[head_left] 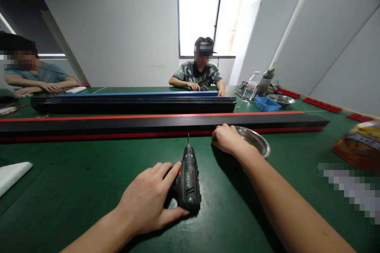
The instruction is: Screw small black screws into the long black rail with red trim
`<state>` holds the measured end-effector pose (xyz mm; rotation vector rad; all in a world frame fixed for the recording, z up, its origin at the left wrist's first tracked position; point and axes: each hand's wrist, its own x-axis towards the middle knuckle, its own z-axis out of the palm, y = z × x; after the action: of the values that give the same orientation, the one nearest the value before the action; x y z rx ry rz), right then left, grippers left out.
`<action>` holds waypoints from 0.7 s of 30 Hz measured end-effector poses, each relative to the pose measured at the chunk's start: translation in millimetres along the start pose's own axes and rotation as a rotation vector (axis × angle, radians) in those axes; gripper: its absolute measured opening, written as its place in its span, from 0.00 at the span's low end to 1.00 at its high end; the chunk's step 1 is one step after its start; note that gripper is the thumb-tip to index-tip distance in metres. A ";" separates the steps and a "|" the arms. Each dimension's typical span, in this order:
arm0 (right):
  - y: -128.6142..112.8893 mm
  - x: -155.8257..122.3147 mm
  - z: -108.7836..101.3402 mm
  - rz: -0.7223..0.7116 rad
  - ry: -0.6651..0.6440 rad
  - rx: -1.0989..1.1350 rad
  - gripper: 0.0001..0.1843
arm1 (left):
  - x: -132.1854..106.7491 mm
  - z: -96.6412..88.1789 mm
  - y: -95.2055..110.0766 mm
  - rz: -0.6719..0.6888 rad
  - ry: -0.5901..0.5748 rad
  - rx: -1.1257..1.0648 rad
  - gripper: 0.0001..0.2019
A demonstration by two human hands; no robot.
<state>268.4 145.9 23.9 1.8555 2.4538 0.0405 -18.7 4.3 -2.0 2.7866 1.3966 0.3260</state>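
Observation:
My left hand [152,195] is wrapped round a dark cordless drill [189,180], whose thin bit points away from me toward a long black bar with red edges [142,123]. The bit's tip ends close to the bar's near red edge; whether it touches I cannot tell. My right hand [227,137] is at the near side of the bar, its fingers curled together. What they hold, if anything, is hidden. Just right of that hand stands a shallow steel bowl [263,142], partly covered by my wrist.
Beyond lie black bars [133,105] and a blue bar [142,94]. One person [202,69] works opposite, another [38,71] at far left. A bottle [251,89], blue basket [266,104] and second steel bowl [282,100] stand back right; an orange bag [359,146] lies right on the green table [89,182].

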 end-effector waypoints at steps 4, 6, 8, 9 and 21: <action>-5.5 -1.0 1.8 0.000 0.018 -0.015 0.13 | 0.4 0.3 -0.2 -0.008 -0.019 -0.004 0.45; -9.5 -1.7 2.3 -0.008 0.042 -0.019 0.15 | 0.5 1.0 -0.5 -0.005 -0.024 -0.004 0.45; -14.5 -1.7 2.7 -0.020 0.095 -0.014 0.16 | 0.4 1.9 -1.0 0.000 -0.020 -0.004 0.45; -17.4 -1.2 3.0 -0.028 0.125 -0.008 0.16 | 0.2 2.3 -1.2 0.004 -0.017 -0.005 0.45; -50.5 17.0 44.9 0.086 0.388 0.690 0.10 | -7.9 2.3 -3.5 0.075 0.022 -0.056 0.44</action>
<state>218.4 147.7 -24.5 2.3993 2.8928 -0.5639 -25.6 0.4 -6.0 2.8035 1.2687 0.3911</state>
